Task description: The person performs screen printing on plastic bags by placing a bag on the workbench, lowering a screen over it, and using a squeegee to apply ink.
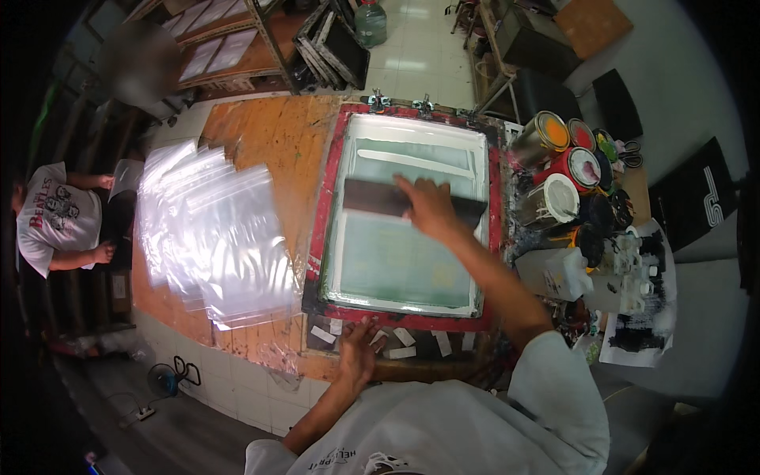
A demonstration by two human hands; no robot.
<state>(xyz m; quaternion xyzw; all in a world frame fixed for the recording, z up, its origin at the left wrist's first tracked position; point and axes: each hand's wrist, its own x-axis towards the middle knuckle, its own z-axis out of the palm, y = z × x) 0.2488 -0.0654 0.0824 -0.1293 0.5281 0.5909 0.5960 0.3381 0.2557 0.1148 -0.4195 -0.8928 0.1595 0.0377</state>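
A screen-printing frame (495, 261) with red edges lies on the table before me, its mesh pale green. Across the mesh lies a wide dark squeegee (368, 198), and my right hand (431, 207) is closed on the middle of it. A streak of white ink (416, 161) runs over the mesh beyond the squeegee. My left hand (358, 348) rests at the frame's near edge, fingers pointing at the red rim; whether they grip it is unclear. Metal hinge clamps (378, 100) sit at the frame's far edge.
Overlapping clear plastic bags (229, 245) cover the wooden table (273, 127) to the left. Paint cans (552, 133) and a white jug (566, 273) crowd the right side. Pale tape pieces (404, 336) stick near the front edge. Another person (67, 214) is at far left.
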